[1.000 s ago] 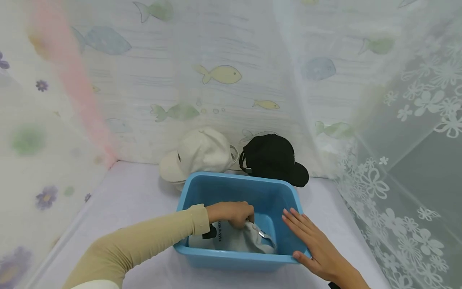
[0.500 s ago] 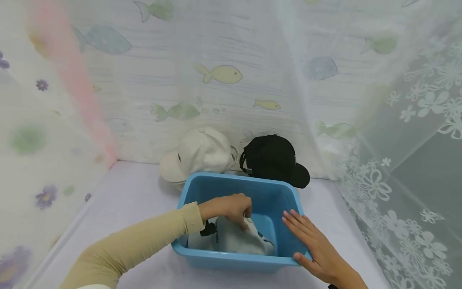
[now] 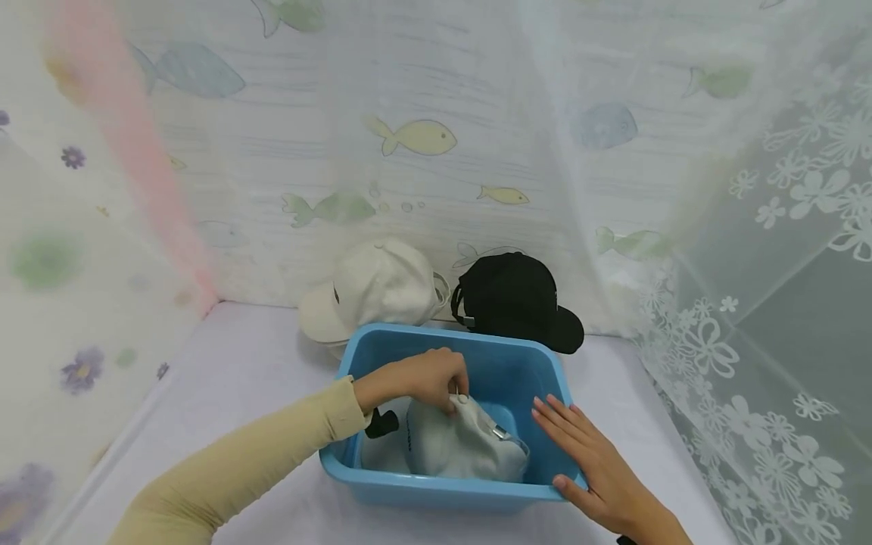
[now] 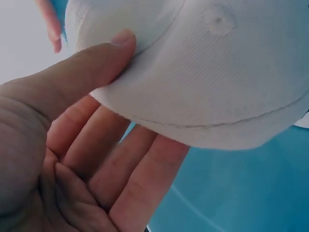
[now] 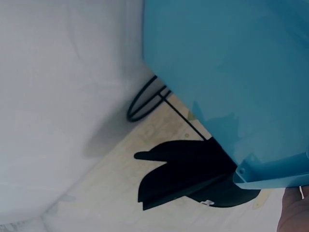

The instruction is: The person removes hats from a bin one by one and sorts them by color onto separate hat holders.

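Note:
Inside a blue plastic tub (image 3: 450, 486), my left hand (image 3: 422, 376) pinches a pale grey-white baseball cap (image 3: 470, 446) by the fabric of its crown. In the left wrist view, the thumb lies on top of the cap (image 4: 203, 82) and the fingers go beneath its edge. Metal shows on the cap's back strap in the head view. My right hand (image 3: 599, 469) rests on the tub's right rim, fingers straight. Only part of that right hand (image 5: 293, 212) appears in the right wrist view, at the tub's edge (image 5: 270, 181).
Behind the tub sit an off-white cap (image 3: 388, 284) on the left and a black cap (image 3: 511, 299) on the right. A black wire stand (image 5: 145, 104) shows by the black cap in the right wrist view. Fish-printed curtain (image 3: 436, 174) hangs behind the white-covered surface (image 3: 252, 363).
My left hand has risen and drifted a little left inside the tub, lifting the pinched crown fabric so the cap stands fuller. The right hand stays on the rim.

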{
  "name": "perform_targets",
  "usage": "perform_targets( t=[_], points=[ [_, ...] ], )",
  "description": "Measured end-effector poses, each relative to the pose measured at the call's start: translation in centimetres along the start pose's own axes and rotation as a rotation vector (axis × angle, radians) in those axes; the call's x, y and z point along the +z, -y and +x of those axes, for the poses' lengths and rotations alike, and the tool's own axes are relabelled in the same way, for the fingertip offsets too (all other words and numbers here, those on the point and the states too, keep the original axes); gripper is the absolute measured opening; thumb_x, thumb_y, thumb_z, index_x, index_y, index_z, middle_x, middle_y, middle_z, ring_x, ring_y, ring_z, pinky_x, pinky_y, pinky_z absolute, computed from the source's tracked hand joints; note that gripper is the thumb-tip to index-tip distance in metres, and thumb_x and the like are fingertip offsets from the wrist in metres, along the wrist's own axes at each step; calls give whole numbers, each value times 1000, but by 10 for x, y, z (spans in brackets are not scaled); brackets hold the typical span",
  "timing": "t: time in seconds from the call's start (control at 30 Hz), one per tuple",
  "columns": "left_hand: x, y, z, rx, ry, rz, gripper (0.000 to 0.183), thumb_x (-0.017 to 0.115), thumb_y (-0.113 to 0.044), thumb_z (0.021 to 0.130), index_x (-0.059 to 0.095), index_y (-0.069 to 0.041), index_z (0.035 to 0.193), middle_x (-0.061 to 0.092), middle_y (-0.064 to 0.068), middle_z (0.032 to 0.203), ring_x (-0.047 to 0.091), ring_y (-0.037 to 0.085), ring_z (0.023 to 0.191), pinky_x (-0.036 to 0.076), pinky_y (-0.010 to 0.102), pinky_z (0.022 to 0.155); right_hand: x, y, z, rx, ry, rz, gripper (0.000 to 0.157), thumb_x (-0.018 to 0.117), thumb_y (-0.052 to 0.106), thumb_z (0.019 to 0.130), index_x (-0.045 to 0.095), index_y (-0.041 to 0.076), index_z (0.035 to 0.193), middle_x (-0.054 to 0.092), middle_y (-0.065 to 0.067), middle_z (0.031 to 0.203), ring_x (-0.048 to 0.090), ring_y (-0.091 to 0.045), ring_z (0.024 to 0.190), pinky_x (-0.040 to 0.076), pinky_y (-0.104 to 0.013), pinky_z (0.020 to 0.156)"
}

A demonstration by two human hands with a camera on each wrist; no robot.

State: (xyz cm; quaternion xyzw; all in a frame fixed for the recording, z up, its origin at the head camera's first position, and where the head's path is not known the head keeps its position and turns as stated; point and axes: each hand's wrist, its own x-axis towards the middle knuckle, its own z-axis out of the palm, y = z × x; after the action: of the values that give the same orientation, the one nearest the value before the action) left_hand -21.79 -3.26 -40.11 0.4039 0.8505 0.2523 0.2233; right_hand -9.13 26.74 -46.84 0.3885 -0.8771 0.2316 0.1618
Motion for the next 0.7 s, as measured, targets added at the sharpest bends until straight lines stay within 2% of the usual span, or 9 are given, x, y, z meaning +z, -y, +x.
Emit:
perform_targets(
  t=[0.17, 0.3, 0.43, 0.53, 0.7],
  points=[
    [-4, 5, -6, 25, -28, -82, 24, 85, 1, 78, 81, -5, 101, 78, 4, 92, 69, 7, 78, 57, 21, 68, 1, 1, 0, -17, -18, 7, 62, 42, 44, 107, 42, 4, 155, 41, -10, 161, 28, -28, 154, 7, -29, 128],
    [-6, 8, -8, 22, -57, -203, 24, 82, 6, 78, 80, -2, 100, 78, 5, 91, 70, 8, 78, 59, 24, 70, 0, 0, 1, -18, -25, 11, 61, 44, 43, 107, 43, 4, 154, 41, -10, 161, 28, -28, 153, 7, -29, 128],
    [-13, 9, -12, 37, -57, -309, 21, 81, 6, 80, 79, 0, 100, 78, 6, 92, 71, 9, 80, 60, 24, 73, 0, 1, 1, -19, -30, 15, 61, 45, 42, 107, 44, 2, 153, 42, -11, 160, 28, -28, 153, 8, -29, 128],
    [-18, 9, -17, 59, -40, -342, 22, 80, 4, 83, 77, 2, 104, 78, 8, 96, 73, 10, 83, 60, 24, 76, 1, 1, 1, -20, -34, 17, 61, 44, 42, 107, 44, 0, 152, 43, -13, 159, 28, -28, 153, 8, -29, 128],
    [-24, 12, -21, 109, -57, -357, 24, 78, 5, 84, 76, 3, 108, 78, 10, 100, 74, 12, 87, 60, 25, 79, 2, 1, 1, -22, -41, 18, 61, 44, 41, 107, 45, -1, 152, 44, -13, 159, 29, -29, 153, 9, -29, 128]
  ],
)
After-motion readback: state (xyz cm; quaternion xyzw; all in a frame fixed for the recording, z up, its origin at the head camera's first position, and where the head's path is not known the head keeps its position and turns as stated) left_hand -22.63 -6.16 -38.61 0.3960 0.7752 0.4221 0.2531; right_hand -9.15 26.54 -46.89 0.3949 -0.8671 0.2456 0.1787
